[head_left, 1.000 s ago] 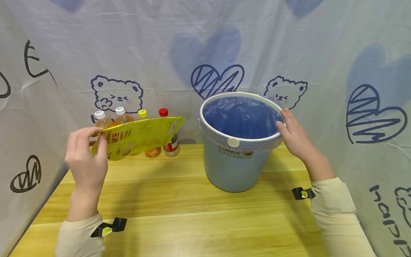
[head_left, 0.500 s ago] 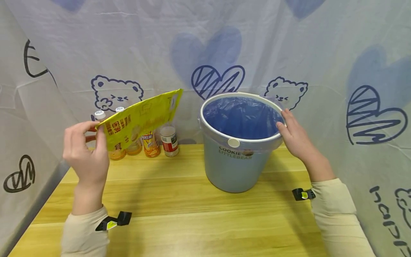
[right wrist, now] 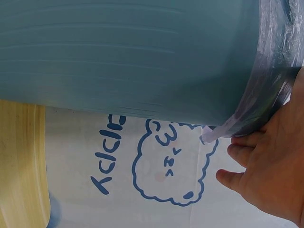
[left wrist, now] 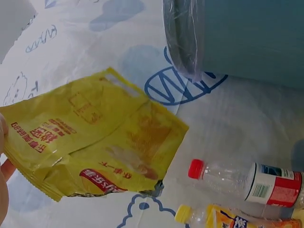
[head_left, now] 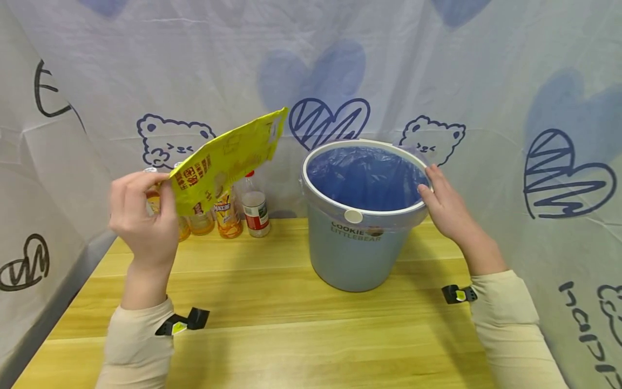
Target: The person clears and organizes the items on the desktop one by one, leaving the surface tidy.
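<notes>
In the head view my left hand [head_left: 146, 216] pinches a yellow snack bag [head_left: 228, 156] by its near end, between thumb and fingers. The bag looks flat and tilts up to the right, with red print and a crimped edge that shows in the left wrist view [left wrist: 99, 137]. My right hand [head_left: 449, 208] rests against the right side of the rim of a blue-grey trash can [head_left: 357, 254]. Its fingers lie fairly straight on the lined edge. A translucent bluish bin liner [head_left: 364, 178] covers the can's inside and folds over the white rim; the bottom is hidden.
Behind the snack bag stand several plastic bottles, partly hidden: one with a red cap and red-white label [head_left: 256, 210], one with an orange label [head_left: 227, 216], and others with amber contents. They stand on a wooden table [head_left: 291, 329]. Printed cloth [head_left: 233, 65] hangs around the back and sides.
My left hand has moved right and slightly up, and the snack bag's far end has risen and swung toward the trash can. My right hand and the can have stayed in place.
</notes>
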Motion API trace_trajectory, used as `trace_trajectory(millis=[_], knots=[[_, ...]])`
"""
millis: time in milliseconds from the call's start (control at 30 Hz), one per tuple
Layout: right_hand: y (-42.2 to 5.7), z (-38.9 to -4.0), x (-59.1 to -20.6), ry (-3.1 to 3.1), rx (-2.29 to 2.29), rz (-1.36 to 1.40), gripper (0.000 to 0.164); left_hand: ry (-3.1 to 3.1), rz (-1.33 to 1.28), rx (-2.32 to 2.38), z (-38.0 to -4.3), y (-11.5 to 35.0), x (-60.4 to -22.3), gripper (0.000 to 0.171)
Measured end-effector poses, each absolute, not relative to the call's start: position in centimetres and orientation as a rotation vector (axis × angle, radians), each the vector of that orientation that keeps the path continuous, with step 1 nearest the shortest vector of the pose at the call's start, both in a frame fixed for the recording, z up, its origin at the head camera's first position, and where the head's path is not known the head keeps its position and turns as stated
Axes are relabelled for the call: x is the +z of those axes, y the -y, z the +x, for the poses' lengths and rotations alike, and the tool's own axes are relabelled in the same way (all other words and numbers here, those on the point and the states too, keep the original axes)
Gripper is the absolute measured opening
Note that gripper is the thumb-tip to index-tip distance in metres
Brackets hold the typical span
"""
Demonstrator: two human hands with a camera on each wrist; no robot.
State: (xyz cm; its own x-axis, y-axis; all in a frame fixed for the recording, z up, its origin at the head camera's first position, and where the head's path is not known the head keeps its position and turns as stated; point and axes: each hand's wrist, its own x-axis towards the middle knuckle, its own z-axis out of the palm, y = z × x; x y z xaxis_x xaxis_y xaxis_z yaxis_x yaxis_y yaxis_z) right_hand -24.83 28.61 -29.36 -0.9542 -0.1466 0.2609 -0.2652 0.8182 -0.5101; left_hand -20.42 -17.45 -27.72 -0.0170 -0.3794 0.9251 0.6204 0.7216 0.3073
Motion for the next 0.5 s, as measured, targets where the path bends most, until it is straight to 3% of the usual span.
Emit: trace_trajectory(millis=[267, 500], knots=[[-28.6, -24.8, -29.2, 2.79, 0.838, 0.316, 0.067, 1.286, -0.282, -0.789, -20.8, 16.1, -26.9, 0.004], [-28.5, -24.8, -29.2, 2.799, 0.827, 0.315, 0.067, 1.221, -0.328, -0.754, -21.0, 14.9, -26.3, 0.01]])
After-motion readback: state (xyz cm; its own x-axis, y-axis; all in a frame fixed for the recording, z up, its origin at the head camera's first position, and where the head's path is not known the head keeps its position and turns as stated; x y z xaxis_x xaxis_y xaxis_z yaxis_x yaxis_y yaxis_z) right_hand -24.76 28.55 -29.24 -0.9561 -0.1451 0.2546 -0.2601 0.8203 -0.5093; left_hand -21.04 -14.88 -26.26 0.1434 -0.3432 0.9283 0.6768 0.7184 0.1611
